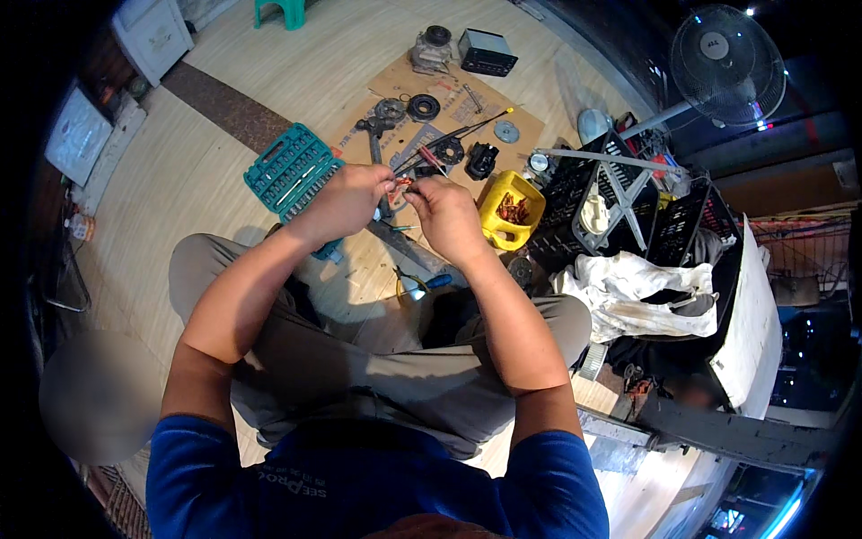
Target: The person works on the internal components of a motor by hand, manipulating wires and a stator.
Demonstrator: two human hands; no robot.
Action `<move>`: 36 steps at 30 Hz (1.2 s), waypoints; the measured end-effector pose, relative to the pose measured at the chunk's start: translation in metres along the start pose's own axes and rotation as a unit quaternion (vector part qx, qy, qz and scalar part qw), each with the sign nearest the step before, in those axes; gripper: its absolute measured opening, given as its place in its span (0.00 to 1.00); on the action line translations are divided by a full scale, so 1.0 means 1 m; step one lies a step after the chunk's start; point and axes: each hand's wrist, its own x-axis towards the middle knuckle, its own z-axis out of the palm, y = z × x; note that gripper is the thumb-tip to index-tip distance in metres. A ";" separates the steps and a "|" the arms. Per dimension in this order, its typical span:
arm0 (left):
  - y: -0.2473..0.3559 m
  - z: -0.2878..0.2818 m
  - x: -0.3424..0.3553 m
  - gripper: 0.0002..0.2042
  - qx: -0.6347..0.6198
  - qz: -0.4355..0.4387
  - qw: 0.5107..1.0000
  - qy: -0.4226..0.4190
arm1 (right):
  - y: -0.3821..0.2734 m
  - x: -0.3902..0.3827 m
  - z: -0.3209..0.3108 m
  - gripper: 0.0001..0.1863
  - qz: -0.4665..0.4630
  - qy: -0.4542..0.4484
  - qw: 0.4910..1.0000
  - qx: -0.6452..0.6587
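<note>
Lettering [301,488] marks the blue shirt [404,481]; left hand [353,193] and right hand [447,214], grip narrow, pinch a small coppery piece [402,183].

Small coppery-orange piece [403,182], pinched between left hand [361,190] and right hand [446,212], at the fingers' ends; shape, tilt unclear.

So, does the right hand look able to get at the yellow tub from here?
Likely yes: the yellow tub sits just to the right of the right hand, its open side facing up with nothing visible across it. That hand seems busy with a small coppery piece, though.
</note>
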 end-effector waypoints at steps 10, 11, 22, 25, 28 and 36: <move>0.007 -0.013 0.001 0.05 0.100 0.091 0.986 -0.094 | 0.012 0.003 -0.013 0.07 0.002 -0.066 0.996 0.054; 0.005 -0.014 0.002 0.05 0.060 0.100 0.989 -0.095 | 0.015 0.004 -0.013 0.07 0.032 -0.075 0.990 0.111; -0.008 -0.018 0.005 0.10 -0.353 -0.153 0.915 -0.122 | 0.007 0.010 0.000 0.07 0.205 -0.082 0.892 0.394; -0.003 -0.009 0.005 0.10 -0.264 -0.110 0.958 -0.030 | 0.004 0.009 0.008 0.08 0.214 -0.043 0.897 0.384; 0.002 0.004 0.005 0.08 0.018 0.003 0.997 0.074 | 0.001 0.007 0.012 0.09 0.243 -0.003 0.890 0.385; 0.003 0.027 -0.005 0.10 0.299 0.121 0.940 0.113 | 0.010 0.002 0.030 0.13 0.348 0.058 0.855 0.380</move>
